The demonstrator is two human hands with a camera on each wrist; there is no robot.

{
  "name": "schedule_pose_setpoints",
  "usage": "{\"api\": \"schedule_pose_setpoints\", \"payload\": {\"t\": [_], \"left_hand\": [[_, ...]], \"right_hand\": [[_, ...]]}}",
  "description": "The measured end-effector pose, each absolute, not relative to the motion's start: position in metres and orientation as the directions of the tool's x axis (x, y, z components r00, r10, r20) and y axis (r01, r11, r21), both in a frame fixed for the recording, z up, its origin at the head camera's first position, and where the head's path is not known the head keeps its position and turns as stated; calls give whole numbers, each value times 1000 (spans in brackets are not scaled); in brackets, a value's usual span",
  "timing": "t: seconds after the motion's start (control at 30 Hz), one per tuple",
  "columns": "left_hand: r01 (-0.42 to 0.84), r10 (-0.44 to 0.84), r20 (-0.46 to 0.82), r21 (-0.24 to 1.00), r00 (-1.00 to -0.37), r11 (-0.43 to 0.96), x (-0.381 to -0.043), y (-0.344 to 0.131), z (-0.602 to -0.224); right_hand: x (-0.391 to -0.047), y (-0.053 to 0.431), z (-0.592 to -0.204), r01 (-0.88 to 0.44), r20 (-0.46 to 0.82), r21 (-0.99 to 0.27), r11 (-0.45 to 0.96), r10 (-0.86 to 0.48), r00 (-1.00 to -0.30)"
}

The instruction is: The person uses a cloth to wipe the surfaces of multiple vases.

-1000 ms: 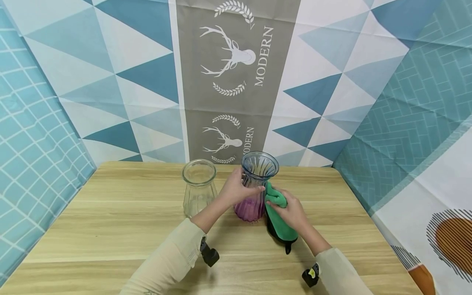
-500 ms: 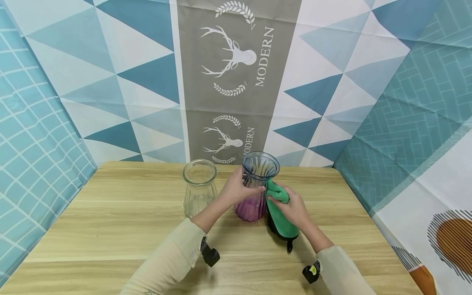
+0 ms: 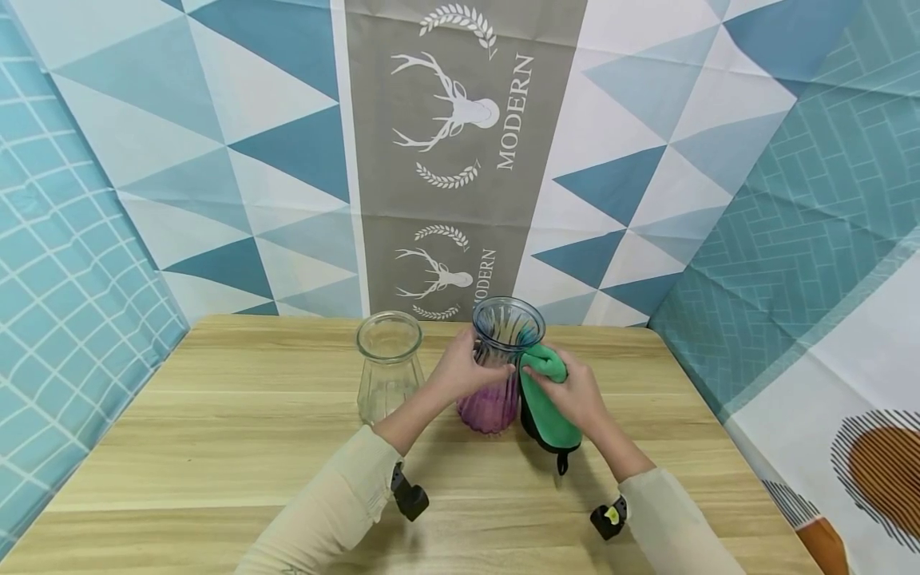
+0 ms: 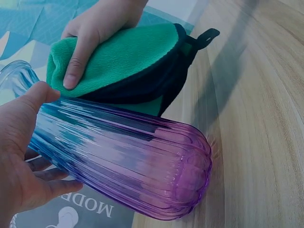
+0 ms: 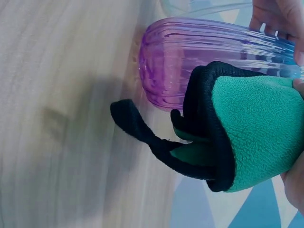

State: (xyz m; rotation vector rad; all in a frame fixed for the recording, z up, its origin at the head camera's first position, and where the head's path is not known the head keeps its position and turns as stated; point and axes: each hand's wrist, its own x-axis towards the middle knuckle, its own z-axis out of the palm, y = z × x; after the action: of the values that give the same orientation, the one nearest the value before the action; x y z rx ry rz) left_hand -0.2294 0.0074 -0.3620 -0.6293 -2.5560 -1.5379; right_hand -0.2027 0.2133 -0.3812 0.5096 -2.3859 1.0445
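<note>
A ribbed glass vase, blue at the flared rim and purple toward the base, stands upright on the table. My left hand grips it round the neck, thumb on the near side. In my right hand is a folded green cloth with black edging and a hanging loop, pinched between thumb and fingers. The cloth lies against the vase's right side, just below the rim. In the left wrist view the vase and the cloth overlap. The fingers behind the cloth are hidden.
A clear glass vase stands to the left of the coloured one, partly behind my left forearm. The wooden table ends at a patterned backdrop with deer heads. Hanging fabric also borders both sides.
My right hand and the cloth have moved slightly up and right along the vase's side, toward its rim. The left hand and both vases have stayed in place.
</note>
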Motion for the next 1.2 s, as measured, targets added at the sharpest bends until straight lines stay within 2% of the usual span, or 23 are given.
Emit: {"api": "schedule_pose_setpoints", "payload": {"t": [0.27, 0.6, 1.2], "left_hand": [[403, 307, 291, 812, -906, 421, -231, 9, -364], [394, 301, 284, 817, -910, 422, -232, 10, -364], [377, 310, 268, 845, -912, 379, -233, 12, -365]], "right_hand": [[-202, 213, -380, -501, 544, -581, 641, -151, -825], [-202, 216, -399, -545, 557, -564, 621, -201, -806], [-200, 221, -422, -444, 447, -632, 635, -170, -879]]}}
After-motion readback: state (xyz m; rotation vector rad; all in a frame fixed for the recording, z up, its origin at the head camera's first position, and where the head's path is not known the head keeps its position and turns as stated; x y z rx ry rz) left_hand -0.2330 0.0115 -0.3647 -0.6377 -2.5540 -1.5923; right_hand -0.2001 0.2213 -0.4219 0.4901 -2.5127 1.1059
